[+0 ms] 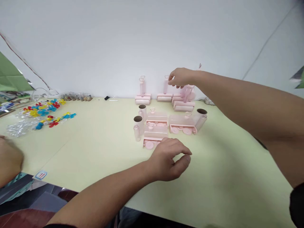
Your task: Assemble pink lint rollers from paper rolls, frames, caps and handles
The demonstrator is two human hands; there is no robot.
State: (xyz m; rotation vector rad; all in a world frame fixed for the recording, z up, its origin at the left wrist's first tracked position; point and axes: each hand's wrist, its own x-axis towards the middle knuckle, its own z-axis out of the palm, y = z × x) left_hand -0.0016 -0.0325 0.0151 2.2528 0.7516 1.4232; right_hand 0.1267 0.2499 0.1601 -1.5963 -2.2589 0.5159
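Note:
My right hand (pixel 180 77) reaches to the back of the table. Its thumb and index finger pinch the upper handle of a pink lint roller (pixel 165 96), which stands upright by the wall. My left hand (pixel 169 160) is near the front, palm down, thumb and index tips together with nothing visible between them. Just behind it sits a pink case (pixel 155 132) with a see-through cover, a heart-shaped loop and round discs at its front. Another pink case (pixel 182 124) lies to the right. Beside them stand sticky paper rolls (pixel 140 126) with brown cores and small clear pink bottles (pixel 137 133).
More pink lint rollers stand along the wall, one pair (pixel 142 98) left and a cluster (pixel 184 104) right. Bagged colourful plastic pieces (pixel 44 109) lie at the left. Another person's arm (pixel 9 161) rests at the left edge, near a number label (pixel 41 175).

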